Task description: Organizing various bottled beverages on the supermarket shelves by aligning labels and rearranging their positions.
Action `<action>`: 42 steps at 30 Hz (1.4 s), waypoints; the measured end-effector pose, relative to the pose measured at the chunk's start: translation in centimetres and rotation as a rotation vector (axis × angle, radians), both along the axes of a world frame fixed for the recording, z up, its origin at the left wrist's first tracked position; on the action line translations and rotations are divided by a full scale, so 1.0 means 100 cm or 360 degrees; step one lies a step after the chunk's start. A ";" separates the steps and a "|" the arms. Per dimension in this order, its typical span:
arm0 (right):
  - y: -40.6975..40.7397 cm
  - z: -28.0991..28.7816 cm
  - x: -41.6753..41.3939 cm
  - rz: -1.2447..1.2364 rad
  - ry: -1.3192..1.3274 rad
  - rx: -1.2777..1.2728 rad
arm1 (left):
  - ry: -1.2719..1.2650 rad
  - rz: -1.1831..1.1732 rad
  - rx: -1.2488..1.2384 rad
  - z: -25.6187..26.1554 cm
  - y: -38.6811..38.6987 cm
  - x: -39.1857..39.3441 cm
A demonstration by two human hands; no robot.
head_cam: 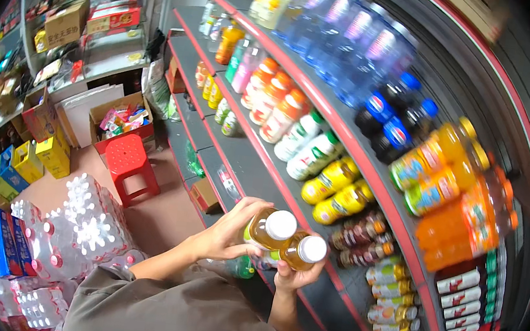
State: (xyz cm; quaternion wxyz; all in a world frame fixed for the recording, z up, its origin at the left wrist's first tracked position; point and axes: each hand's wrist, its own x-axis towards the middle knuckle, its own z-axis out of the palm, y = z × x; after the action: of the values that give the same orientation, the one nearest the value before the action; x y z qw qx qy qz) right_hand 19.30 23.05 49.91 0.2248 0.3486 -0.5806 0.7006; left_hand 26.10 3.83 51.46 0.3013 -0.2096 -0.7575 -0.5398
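My left hand [229, 232] is wrapped around a white-capped plastic bottle [265, 229] of amber drink. A second bottle [295, 251] of the same kind is gripped in my right hand [299, 276], close beside the first. Both are seen mostly from above, in front of the red-edged grey shelves [258, 162], and their labels are largely hidden by my fingers. Just past them, on a shelf, are yellow bottles [337, 192] and dark brown bottles [358, 243]. White bottles with green caps [314, 154] stand farther along that shelf.
Higher up are tall clear bottles [341, 42], Pepsi bottles [388, 118] and orange drink bottles [457, 224]. Small yellow-labelled bottles [389, 295] line the right. On the floor stand a red plastic stool [130, 163], an open carton [121, 124] and shrink-wrapped water bottles [73, 237].
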 end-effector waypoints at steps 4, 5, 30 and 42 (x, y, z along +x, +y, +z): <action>-0.079 -0.018 0.006 0.0163 -0.0255 -0.0009 | -0.0012 0.0192 0.0111 -0.016 -0.064 0.016; -0.094 -0.020 0.007 0.0205 -0.0215 0.0020 | -0.0031 0.0246 0.0150 -0.018 -0.078 0.019; -0.406 -0.054 -0.106 0.0860 -0.0110 0.0229 | 0.0093 0.1131 0.0161 -0.065 -0.335 -0.033; -0.522 -0.021 -0.202 0.0643 -0.0031 0.0206 | 0.0181 0.0971 0.0260 -0.053 -0.463 -0.152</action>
State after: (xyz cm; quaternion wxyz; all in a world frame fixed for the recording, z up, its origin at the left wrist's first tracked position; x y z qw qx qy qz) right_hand -0.94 -29.17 47.86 0.0514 0.4649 -0.5447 0.6960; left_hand 10.93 -42.47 46.17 0.5069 0.0223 -0.7217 -0.4709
